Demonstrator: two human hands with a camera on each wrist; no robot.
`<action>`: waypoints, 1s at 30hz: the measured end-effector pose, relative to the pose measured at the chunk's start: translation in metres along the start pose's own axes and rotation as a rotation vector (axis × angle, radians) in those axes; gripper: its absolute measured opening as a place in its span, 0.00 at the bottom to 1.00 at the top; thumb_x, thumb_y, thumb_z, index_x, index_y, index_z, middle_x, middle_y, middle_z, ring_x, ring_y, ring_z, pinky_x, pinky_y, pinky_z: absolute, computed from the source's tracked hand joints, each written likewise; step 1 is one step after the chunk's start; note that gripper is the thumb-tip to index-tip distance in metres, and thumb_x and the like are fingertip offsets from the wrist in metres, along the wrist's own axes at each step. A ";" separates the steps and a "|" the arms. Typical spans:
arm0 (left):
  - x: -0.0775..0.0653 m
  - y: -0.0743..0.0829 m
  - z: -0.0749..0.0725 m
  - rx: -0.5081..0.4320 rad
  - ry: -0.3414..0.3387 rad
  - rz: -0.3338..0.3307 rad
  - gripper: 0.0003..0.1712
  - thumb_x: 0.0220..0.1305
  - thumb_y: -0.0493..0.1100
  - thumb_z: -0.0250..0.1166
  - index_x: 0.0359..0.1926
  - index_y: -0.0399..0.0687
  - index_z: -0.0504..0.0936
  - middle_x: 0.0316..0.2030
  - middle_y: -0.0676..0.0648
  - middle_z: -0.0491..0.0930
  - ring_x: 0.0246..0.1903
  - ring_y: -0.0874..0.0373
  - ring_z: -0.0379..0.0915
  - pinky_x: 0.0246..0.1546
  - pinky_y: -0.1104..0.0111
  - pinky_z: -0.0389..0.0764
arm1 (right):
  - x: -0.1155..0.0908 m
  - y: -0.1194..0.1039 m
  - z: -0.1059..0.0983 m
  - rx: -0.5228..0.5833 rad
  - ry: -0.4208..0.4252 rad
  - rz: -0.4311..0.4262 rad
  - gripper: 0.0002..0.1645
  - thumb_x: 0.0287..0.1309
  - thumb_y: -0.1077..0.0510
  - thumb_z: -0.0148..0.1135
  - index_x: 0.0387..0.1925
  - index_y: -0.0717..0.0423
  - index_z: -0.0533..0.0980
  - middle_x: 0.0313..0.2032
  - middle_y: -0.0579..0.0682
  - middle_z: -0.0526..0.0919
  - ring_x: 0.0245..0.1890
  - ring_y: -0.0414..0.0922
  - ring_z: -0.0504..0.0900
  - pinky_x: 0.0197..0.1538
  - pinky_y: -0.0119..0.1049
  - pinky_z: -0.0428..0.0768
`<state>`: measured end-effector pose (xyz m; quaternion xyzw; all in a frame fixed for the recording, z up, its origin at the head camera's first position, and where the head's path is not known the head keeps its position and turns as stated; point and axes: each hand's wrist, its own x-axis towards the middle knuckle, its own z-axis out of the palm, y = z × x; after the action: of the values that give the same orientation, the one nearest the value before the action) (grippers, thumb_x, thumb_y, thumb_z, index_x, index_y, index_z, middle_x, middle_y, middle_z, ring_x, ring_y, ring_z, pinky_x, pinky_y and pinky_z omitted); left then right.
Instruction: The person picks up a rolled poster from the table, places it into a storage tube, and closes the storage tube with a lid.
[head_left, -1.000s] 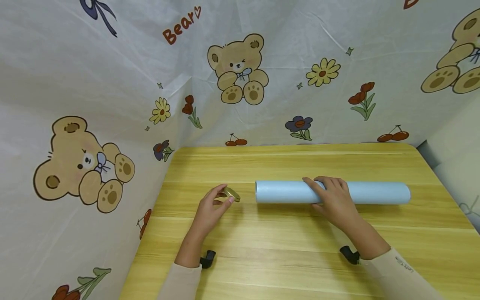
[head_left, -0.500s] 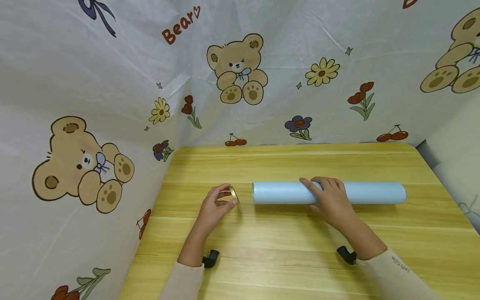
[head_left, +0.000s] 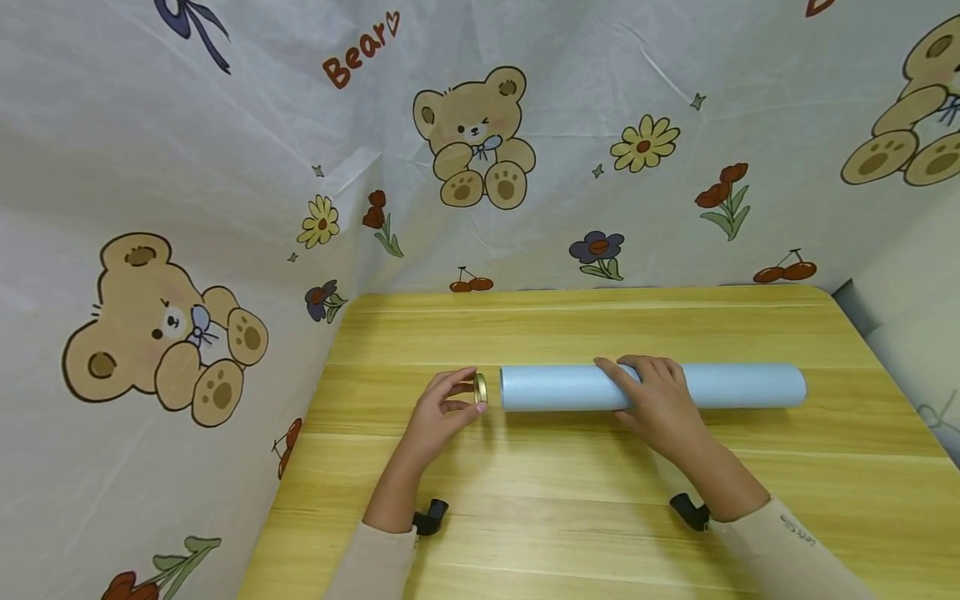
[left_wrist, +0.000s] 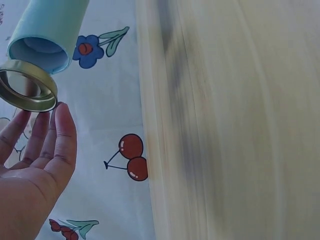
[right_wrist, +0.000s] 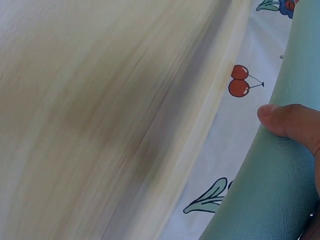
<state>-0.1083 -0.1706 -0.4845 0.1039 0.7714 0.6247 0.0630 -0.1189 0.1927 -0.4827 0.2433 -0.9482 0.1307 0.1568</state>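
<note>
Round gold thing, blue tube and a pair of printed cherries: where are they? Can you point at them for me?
Round gold thing (left_wrist: 41, 81): left wrist view, on its rim.
Blue tube (head_left: 558, 388): head view, on its side, near the open end.
Printed cherries (left_wrist: 131, 146): left wrist view, on the upper cherry.

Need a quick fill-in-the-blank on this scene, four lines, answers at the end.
1. The left hand holds a ring coloured ____.
2. The right hand grips a roll coloured light ____.
3. In the head view, the ring is to the ____ of the roll.
4. The animals printed on the cloth behind the table are ____.

Missing words: gold; blue; left; bears.
</note>
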 end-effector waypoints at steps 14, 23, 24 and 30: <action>0.006 -0.002 0.009 -0.024 -0.021 -0.002 0.34 0.64 0.46 0.72 0.70 0.55 0.73 0.66 0.52 0.69 0.63 0.50 0.69 0.59 0.51 0.77 | -0.001 -0.002 0.002 -0.002 0.009 -0.011 0.60 0.34 0.56 0.87 0.71 0.42 0.67 0.57 0.61 0.76 0.56 0.62 0.74 0.63 0.63 0.65; 0.007 -0.003 0.013 -0.032 -0.036 0.002 0.33 0.65 0.46 0.71 0.70 0.58 0.72 0.67 0.52 0.69 0.65 0.51 0.69 0.60 0.53 0.77 | -0.002 -0.003 0.005 0.009 0.025 -0.038 0.60 0.33 0.56 0.88 0.71 0.41 0.67 0.56 0.60 0.76 0.56 0.62 0.74 0.62 0.64 0.65; 0.007 -0.003 0.014 -0.036 -0.038 0.002 0.33 0.65 0.46 0.71 0.70 0.59 0.73 0.67 0.52 0.69 0.65 0.51 0.69 0.60 0.53 0.77 | -0.002 -0.003 0.005 0.010 0.027 -0.041 0.60 0.33 0.56 0.88 0.71 0.41 0.68 0.56 0.60 0.76 0.56 0.62 0.74 0.62 0.64 0.65; 0.007 -0.005 0.016 -0.065 -0.047 0.010 0.32 0.64 0.46 0.72 0.68 0.63 0.73 0.66 0.52 0.70 0.64 0.51 0.70 0.60 0.53 0.78 | -0.001 -0.005 0.004 0.006 0.035 -0.052 0.60 0.32 0.56 0.88 0.71 0.41 0.68 0.56 0.60 0.76 0.55 0.62 0.74 0.62 0.63 0.66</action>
<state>-0.1125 -0.1550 -0.4928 0.1202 0.7484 0.6472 0.0815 -0.1164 0.1880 -0.4865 0.2661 -0.9382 0.1338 0.1760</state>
